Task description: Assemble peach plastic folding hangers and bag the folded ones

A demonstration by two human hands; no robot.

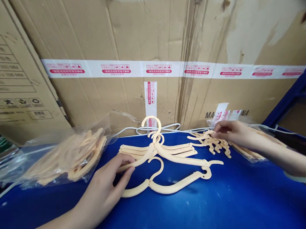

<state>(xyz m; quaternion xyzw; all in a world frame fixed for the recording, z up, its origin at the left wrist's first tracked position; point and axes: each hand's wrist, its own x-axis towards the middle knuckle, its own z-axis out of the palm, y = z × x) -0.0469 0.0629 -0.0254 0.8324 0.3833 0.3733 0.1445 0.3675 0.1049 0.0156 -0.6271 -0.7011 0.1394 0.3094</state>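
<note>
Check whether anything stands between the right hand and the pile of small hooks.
Nothing visible does: the right hand is at the upper right edge of the pile of small hooks. The plastic bag on the right lies beside the pile, not between them.

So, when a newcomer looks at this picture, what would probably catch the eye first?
Probably the cream hangers in the middle of the blue surface, one pinched in the left grip. Behind them, a large cardboard box crossed by white tape with red print stands out. A clear plastic bag of cream pieces lies at left.
</note>
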